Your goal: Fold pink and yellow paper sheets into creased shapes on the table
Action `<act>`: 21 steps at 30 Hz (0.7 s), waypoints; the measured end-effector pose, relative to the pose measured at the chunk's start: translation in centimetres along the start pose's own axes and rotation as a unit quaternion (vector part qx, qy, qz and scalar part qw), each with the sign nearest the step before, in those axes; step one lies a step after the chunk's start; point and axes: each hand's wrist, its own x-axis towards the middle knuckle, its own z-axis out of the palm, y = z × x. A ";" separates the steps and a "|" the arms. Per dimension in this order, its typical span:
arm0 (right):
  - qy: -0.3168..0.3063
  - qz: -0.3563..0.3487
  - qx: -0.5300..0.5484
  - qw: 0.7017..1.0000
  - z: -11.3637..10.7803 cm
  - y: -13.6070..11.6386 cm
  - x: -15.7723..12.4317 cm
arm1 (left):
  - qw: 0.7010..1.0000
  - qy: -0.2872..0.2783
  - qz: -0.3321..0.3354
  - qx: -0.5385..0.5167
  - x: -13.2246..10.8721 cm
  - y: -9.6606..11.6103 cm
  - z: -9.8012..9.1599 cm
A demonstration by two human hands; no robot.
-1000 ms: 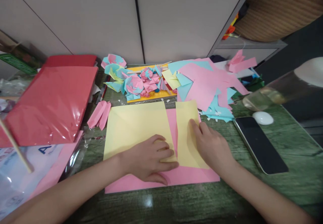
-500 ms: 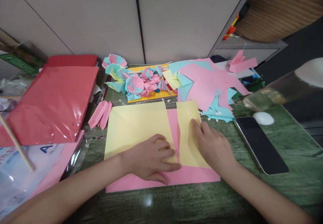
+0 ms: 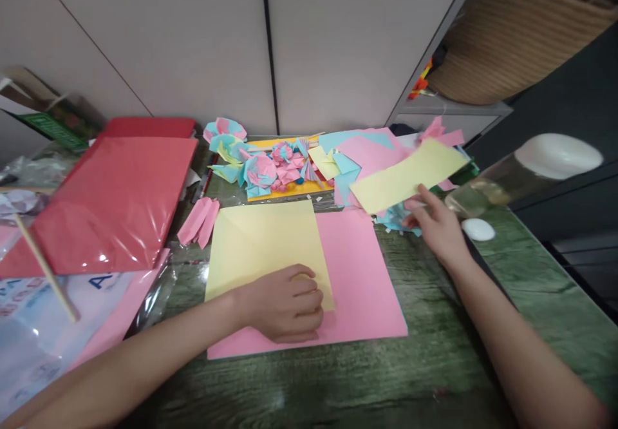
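Observation:
A yellow paper sheet (image 3: 265,236) lies over a larger pink sheet (image 3: 362,274) on the table. My left hand (image 3: 290,303) rests on the lower part of the yellow sheet, fingers curled in, with nothing visible in them. Farther right, a slightly curved yellow paper strip (image 3: 405,174) slants over the heap of coloured paper. My right hand (image 3: 437,223) is just below that strip, its fingers apart and one fingertip at the strip's lower edge. No firm grip on the strip shows.
Folded paper flowers (image 3: 261,168) and pink and blue scraps (image 3: 367,149) lie along the back. Red packs (image 3: 111,203) and a wooden stick (image 3: 48,268) are at left. On the right are a clear bottle (image 3: 506,174), a white oval object (image 3: 477,229) and a partly covered phone (image 3: 492,274).
The yellow strip has gone from the pink sheet to the paper heap at upper right, along with my right hand. My left hand's fingers have curled in. The view has shifted slightly.

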 end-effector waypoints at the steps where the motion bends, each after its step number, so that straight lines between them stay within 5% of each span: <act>1: -0.036 0.018 -0.003 0.999 0.0 0.1 0.0 | 0.999 -0.014 -0.035 0.008 0.2 0.3 -0.4; 5: -0.097 0.018 -0.085 0.992 -0.2 -1.2 -0.8 | 0.943 -0.109 -0.309 0.057 1.1 2.3 -2.5; 9: -0.120 -0.019 -0.120 0.985 -0.1 -2.5 -1.5 | 0.872 -0.234 -0.424 0.078 0.6 4.4 -3.5; 14: -0.152 -0.047 -0.108 0.981 0.5 -3.2 -2.1 | 0.862 -0.275 -0.425 0.024 -1.4 5.7 -3.5; 21: -0.166 -0.082 -0.090 0.979 0.7 -4.5 -3.0 | 0.920 -0.219 -0.321 0.054 -0.8 8.1 -2.3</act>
